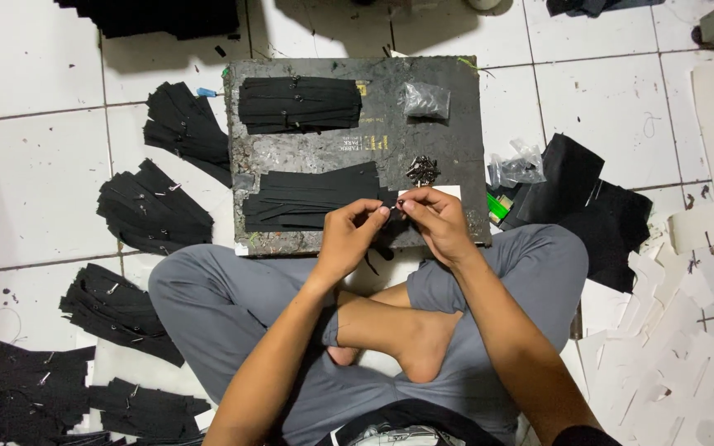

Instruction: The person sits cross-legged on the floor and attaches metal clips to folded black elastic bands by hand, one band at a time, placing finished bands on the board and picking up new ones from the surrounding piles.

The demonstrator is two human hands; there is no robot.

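Seen from the head camera, a person sits cross-legged on a white tiled floor (35, 182) with a dark worn work board (448, 124) lying just beyond the knees, toward twelve o'clock. The left hand (347, 239) and the right hand (438, 221) meet at the near edge of the board, fingertips almost touching; both are pinched narrow on a thin black strip (392, 203), the left thumb and forefinger closed on one part, the right fingers closed on a small piece at its end, which is too small to tell apart. At nine o'clock from the hands, touching the left fingers' side, lies a fanned pile of black strips (307, 198) on the board. At twelve o'clock from the right hand, just beside it, sits a small heap of metal clips (422, 170). Farther up the board, a second stack of black strips (299, 104) rests at eleven o'clock, and a small clear bag (425, 99) at twelve. Off the board at three o'clock lie another clear plastic bag (516, 165), a green lighter (497, 206) and sheets of black material (597, 206). At nine and seven o'clock, bundles of finished black strips (152, 206) are spread over the tiles, well apart from the hands. White paper scraps (671, 330) lie at four o'clock
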